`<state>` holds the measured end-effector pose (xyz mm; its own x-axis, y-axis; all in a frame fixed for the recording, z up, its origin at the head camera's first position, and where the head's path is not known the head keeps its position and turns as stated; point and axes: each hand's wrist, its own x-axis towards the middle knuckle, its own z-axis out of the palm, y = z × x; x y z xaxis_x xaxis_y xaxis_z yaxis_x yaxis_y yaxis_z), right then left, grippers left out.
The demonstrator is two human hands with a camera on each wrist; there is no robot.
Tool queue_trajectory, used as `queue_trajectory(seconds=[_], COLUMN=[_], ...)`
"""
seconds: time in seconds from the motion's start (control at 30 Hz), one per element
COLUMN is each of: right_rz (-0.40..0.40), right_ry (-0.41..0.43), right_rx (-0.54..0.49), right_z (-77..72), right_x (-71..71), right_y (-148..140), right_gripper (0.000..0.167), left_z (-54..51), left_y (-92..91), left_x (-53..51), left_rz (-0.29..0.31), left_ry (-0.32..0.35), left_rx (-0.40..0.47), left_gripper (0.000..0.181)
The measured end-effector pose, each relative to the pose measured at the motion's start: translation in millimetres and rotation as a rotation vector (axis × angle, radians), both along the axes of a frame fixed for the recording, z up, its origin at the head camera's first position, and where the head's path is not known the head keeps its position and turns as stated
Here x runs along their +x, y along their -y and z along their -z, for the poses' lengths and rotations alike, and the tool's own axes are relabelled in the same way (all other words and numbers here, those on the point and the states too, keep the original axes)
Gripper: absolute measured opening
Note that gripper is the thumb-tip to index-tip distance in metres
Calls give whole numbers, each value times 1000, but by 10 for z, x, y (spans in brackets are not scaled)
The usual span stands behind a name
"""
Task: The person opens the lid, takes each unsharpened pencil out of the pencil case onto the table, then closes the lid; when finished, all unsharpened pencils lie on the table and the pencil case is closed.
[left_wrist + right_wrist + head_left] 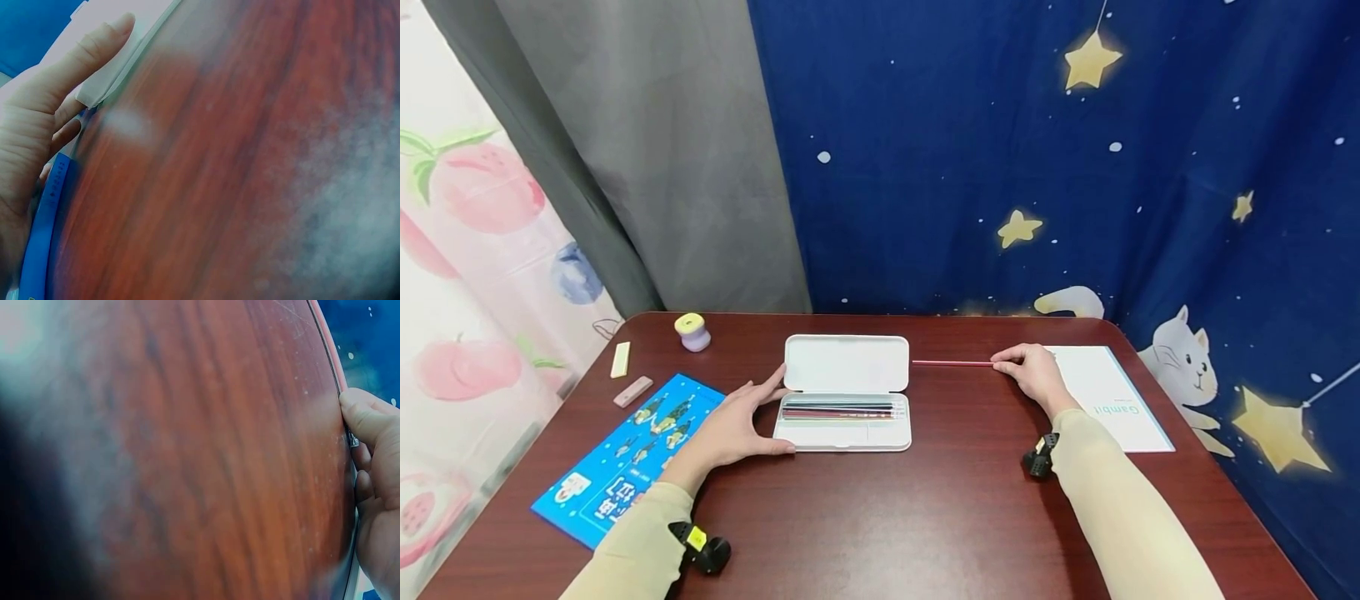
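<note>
Left hand (733, 429) grips the pencil case (848, 364) at nine o'clock, apparently for steadiness; right hand (1033, 374) pinches the red pencil (951, 363) toward its three-o'clock end, leaving its length exposed.

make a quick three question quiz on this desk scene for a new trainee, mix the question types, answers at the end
1. Multiple choice: what does the right hand pinch?
a) an eraser
b) a thin red pencil
c) a ruler

2. True or false: the lid of the white case is open.

3. Fill the gap: the blue book lies on the person's ____ side of the table.

Key: 1 b; 2 true; 3 left.
</note>
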<state>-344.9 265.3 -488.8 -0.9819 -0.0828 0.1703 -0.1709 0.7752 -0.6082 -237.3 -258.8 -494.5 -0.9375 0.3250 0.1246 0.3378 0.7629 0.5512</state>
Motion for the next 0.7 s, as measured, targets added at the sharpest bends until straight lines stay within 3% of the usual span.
queue_trajectory(seconds=[0.7], right_rz=[-9], right_ry=[19], right_rx=[4], right_z=[-19], right_x=[58], right_y=[1], right_gripper=[17], left_z=[3], left_y=[-6], left_x=[6], left_rz=[19], left_ry=[-25], left_rx=[26], left_gripper=[125])
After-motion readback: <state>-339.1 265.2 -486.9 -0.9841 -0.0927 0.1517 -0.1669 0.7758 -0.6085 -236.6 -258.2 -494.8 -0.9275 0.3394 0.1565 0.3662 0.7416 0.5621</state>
